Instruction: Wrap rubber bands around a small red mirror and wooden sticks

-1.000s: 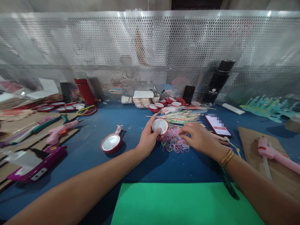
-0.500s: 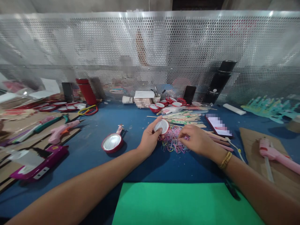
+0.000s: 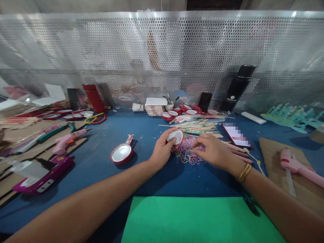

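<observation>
In my left hand (image 3: 163,150) is a small round red-rimmed piece (image 3: 176,136) with a pale, flat face, gripped between thumb and fingers. My right hand (image 3: 211,150) hovers at the right side of a heap of thin coloured loops (image 3: 188,153), thumb and forefinger brought together. Whatever may be between those fingertips is too small to make out. Left of my hands lies a similar red round piece (image 3: 122,153) with a shiny face and a short pink handle (image 3: 129,138). Behind the heap are several thin sticks (image 3: 202,126).
A green sheet (image 3: 199,219) lies in front of me. Pink glue guns rest left (image 3: 67,140) and right (image 3: 295,163); a purple power strip (image 3: 48,175) is at left. Toward the perforated metal screen (image 3: 113,50) stand a red bottle (image 3: 93,98), a black bottle (image 3: 239,89) and more red pieces (image 3: 167,116).
Both hands stay almost where they were. The round piece in my left hand has turned very slightly, and the right fingers have shifted a little over the loops.
</observation>
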The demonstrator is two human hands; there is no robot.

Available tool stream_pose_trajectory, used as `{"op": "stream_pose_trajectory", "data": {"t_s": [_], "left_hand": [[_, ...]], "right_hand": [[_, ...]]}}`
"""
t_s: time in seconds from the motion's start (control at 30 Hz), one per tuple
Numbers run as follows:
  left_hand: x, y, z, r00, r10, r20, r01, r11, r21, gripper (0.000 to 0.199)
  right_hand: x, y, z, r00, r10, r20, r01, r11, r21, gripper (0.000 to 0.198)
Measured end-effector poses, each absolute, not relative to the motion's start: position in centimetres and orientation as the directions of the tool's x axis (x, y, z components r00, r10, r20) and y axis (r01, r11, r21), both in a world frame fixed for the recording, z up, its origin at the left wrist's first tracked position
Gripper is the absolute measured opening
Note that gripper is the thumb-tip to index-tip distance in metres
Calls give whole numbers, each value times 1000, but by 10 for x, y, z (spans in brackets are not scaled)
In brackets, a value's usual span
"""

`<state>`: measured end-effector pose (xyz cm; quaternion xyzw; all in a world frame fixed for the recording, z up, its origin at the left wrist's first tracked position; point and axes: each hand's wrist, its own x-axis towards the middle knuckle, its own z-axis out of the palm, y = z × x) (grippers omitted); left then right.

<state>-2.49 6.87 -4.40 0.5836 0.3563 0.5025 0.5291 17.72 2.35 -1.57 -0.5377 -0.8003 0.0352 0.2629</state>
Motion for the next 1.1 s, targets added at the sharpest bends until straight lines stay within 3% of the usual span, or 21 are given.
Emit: {"op": "stream_pose_trajectory", "data": {"t_s": [0.17, 0.33, 0.43, 0.53, 0.63, 0.87, 1.1], "left_hand": [[-24, 68, -43, 255, 950, 182, -98, -162, 982, 52], [-26, 69, -44, 265, 942, 205, -64, -195, 979, 43], [-28, 69, -46, 254, 940, 230, 35, -246, 968, 27], [-29, 68, -45, 246, 927, 284, 157, -327, 932, 24], [-30, 67, -41, 287, 879, 380, 233, -449, 862, 20], [-28, 59, -38, 420, 769, 483, 268, -613, 743, 13], [-28, 56, -40, 480, 739, 473, 285, -641, 713, 9]], "right_hand": [[177, 25, -18, -322, 883, 341, 862, 422, -280, 3], [177, 26, -15, -272, 881, 388, 844, 412, -344, 10], [176, 25, -14, -219, 905, 364, 780, 387, -491, 13], [174, 25, -15, -170, 937, 305, 649, 339, -681, 18], [170, 25, -18, -147, 950, 275, 552, 309, -774, 22], [157, 20, -19, -159, 939, 306, 523, 343, -780, 15], [155, 21, -21, -186, 922, 340, 590, 382, -711, 11]]}}
